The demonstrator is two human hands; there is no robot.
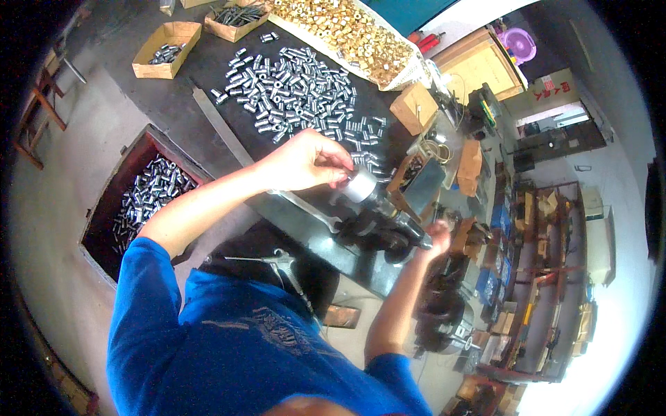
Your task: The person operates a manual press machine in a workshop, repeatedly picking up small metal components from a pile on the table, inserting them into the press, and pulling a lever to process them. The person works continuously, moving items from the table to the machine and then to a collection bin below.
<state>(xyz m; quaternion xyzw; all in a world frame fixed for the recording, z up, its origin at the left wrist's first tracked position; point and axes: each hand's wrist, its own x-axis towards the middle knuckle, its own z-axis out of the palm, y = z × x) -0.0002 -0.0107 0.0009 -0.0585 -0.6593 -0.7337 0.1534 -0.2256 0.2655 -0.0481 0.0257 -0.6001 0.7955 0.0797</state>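
Observation:
My left hand (pixel 319 165) is closed in a pinch at the front face of a silver metal cylinder (pixel 361 184), part of a dark bench machine (pixel 380 208). Whatever its fingertips hold is hidden by the fingers. At the machine's opposite end, my right hand (pixel 438 239) is curled beside a tapered metal end piece (pixel 419 236); what it grips is blurred. Just beyond my left hand, a heap of small silver metal sleeves (pixel 298 90) covers the dark tabletop. An open-end wrench (pixel 312 210) lies below my left wrist.
A red-brown bin (pixel 201 168) of metal parts stands at left. Brass-coloured pieces (pixel 340 31) fill a white sack at the back. A long flat metal bar (pixel 220 123) lies near the table edge, and an air blow gun (pixel 281 261) hangs before me. Shelves (pixel 548 277) stand at right.

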